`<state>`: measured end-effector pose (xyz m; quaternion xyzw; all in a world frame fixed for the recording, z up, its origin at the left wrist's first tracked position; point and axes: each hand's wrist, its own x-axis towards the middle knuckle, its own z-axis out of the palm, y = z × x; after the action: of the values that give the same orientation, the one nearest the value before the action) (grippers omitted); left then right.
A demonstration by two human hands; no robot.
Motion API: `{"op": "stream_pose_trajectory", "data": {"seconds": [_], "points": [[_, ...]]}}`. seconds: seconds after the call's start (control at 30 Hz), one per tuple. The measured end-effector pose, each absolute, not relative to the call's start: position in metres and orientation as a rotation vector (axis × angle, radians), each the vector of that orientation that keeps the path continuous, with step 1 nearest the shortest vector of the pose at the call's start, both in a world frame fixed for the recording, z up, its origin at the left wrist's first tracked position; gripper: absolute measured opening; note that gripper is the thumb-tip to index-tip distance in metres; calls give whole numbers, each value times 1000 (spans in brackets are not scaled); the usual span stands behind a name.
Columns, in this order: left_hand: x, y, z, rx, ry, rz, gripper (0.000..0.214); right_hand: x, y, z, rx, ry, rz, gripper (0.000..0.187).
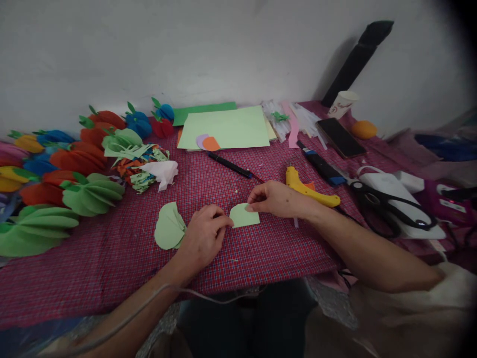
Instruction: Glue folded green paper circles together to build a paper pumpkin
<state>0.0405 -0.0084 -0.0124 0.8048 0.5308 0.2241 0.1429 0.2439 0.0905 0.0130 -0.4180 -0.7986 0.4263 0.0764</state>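
A small light green paper piece (244, 217), with a rounded top and a straight lower edge, lies on the checked cloth between my hands. My left hand (204, 233) is closed, thumb and forefinger pinching the piece's left corner. At its upper right, my right hand (274, 199) has its fingertips closed on the paper. Left of my left hand sits a fanned group of light green paper rounds (169, 228), partly covered by that hand. A yellow glue gun (311, 189) lies beside my right wrist.
Finished paper pumpkins (91, 194) crowd the left side, beside a heap of paper scraps (143, 166). Green sheets (227, 129) lie at the back, with a pen (229, 164) in front. Black scissors (391, 204), a cutter knife (322, 166), a phone (341, 136) and a paper cup (343, 104) are at right.
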Motion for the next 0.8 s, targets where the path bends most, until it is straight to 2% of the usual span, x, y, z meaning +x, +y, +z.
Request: {"op": "stream_pose_trajectory", "data": {"seconds": [0.8], "points": [[42,-10,-11,2340,1570,569,25,242,88,11,-1308,-2438,1111,9]]}}
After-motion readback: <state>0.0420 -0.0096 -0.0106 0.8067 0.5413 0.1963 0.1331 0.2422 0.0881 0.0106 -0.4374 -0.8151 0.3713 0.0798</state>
